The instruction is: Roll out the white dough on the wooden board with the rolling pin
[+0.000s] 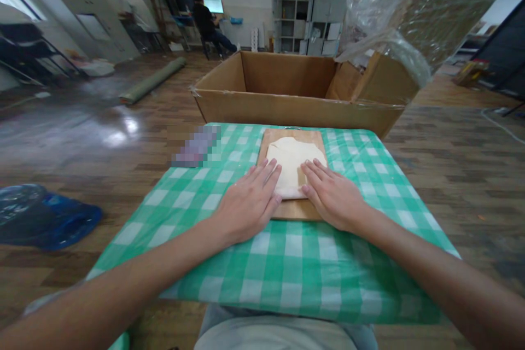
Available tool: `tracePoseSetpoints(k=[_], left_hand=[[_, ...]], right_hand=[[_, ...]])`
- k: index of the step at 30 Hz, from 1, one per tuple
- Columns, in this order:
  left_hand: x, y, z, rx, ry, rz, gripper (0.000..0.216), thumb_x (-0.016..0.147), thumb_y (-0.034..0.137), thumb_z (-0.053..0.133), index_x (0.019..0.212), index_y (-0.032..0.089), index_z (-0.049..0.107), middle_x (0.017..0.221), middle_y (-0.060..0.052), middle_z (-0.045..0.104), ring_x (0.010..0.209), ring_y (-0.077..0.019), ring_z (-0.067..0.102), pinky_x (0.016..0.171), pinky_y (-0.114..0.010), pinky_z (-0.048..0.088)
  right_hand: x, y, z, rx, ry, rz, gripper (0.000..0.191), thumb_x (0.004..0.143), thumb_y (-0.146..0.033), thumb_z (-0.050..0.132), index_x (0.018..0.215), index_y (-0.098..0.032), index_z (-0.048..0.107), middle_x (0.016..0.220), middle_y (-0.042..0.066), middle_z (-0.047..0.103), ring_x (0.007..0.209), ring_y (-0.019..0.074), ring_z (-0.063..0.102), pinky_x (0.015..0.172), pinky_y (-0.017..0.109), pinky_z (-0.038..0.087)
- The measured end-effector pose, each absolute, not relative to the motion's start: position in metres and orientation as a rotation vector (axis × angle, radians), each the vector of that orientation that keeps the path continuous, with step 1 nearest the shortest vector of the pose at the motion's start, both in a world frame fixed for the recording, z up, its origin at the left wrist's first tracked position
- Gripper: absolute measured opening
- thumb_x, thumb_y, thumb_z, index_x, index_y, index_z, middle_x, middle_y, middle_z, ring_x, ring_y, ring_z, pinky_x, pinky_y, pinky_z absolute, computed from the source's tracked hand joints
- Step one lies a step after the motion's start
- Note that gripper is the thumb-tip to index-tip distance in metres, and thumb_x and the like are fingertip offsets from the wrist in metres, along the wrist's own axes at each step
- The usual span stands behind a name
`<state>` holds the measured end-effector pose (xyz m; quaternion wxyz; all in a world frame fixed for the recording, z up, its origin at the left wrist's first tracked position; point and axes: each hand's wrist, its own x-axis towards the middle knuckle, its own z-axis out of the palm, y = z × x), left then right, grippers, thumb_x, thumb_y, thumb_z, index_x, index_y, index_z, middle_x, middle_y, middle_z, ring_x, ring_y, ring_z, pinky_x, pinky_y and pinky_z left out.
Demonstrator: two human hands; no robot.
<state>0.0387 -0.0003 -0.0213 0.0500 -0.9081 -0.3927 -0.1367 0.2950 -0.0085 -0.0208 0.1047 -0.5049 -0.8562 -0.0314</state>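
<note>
A flat, pale sheet of dough (292, 161) lies on a wooden cutting board (296, 211) with a metal handle at its far end. My left hand (252, 197) rests with straight fingers over the left edge of the dough and board. Opposite it, my right hand (332, 194) lies flat along the dough's right edge, fingers stretched out. Neither hand is wrapped round anything. Under the palms, parts of the dough's sides and the board's edges are hidden.
The table has a green and white checked cloth (262, 279). At its far left corner is a pixelated item (197, 146). A big cardboard box (287, 109) stands just beyond the table. Blue plastic (69, 221) lies on the floor at left. Two people are further back.
</note>
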Motion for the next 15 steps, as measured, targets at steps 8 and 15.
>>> tracePoseSetpoints(k=[8, 15], left_hand=[[0.03, -0.04, -0.022, -2.789, -1.065, -0.366, 0.075, 0.103, 0.045, 0.046, 0.165, 0.006, 0.027, 0.174, -0.017, 0.022, 0.163, -0.0309, 0.014, 0.134, -0.05, 0.016], [0.022, -0.065, -0.02, -2.756, -1.034, -0.379, 0.075, 0.105, 0.045, 0.044, 0.168, 0.012, 0.02, 0.175, -0.013, 0.02, 0.163, -0.0289, 0.017, 0.133, -0.047, 0.018]], right_hand=[[0.289, -0.063, -0.024, -1.487, -2.512, -0.215, 0.067, 0.108, -0.046, 0.038, 0.163, -0.007, 0.036, 0.17, 0.018, 0.032, 0.157, 0.0329, 0.03, 0.127, 0.05, 0.031], [0.292, -0.088, -0.026, -1.457, -2.51, -0.198, 0.071, 0.106, -0.045, 0.042, 0.167, -0.013, 0.026, 0.171, 0.015, 0.029, 0.159, 0.0321, 0.027, 0.126, 0.054, 0.032]])
